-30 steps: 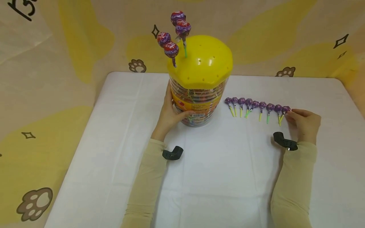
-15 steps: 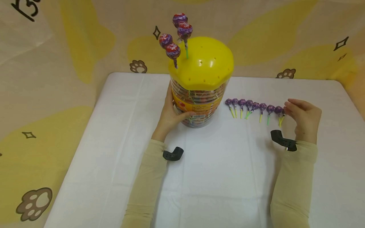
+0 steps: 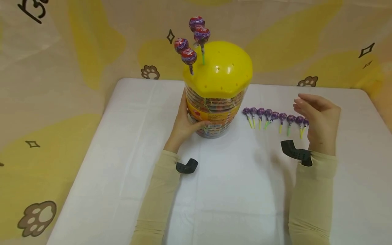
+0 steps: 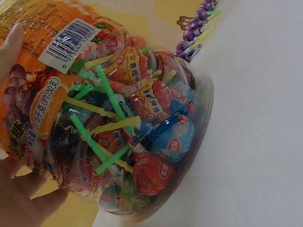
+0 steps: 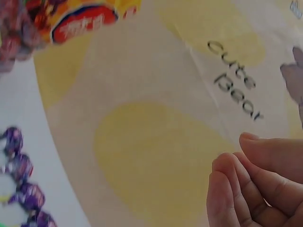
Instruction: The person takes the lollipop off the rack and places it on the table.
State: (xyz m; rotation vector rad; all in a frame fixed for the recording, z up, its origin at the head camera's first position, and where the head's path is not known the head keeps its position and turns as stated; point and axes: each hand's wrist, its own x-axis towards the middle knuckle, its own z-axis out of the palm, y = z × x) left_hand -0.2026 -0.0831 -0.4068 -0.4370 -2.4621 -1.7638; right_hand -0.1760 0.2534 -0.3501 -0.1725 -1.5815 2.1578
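Observation:
My left hand [image 3: 180, 129] grips the side of a clear plastic candy jar [image 3: 220, 117]. In the left wrist view, wrapped lollipops [image 4: 154, 177] and green and yellow sticks show through its wall. The jar stands on the table under a yellow lid [image 3: 228, 76] with small holes. Several red-and-purple lollipops [image 3: 189, 56] stand upright in the lid's left side. To the jar's right lies a row of purple-wrapped lollipops [image 3: 283, 116]. Raised above its right end, my right hand [image 3: 321, 119] holds nothing that shows; its fingers are slightly bent, with the thumb apart. It partly hides the last lollipop.
A white cloth [image 3: 232, 190] covers the table. Behind it hangs a beige and yellow backdrop [image 3: 275, 44] with paw prints and writing. Black wrist cameras [image 3: 187, 166] sit at both cuffs.
My right hand has left the lollipop at the row's right end, rising and shifting slightly left. The row looks unchanged. My left hand keeps its grip on the jar.

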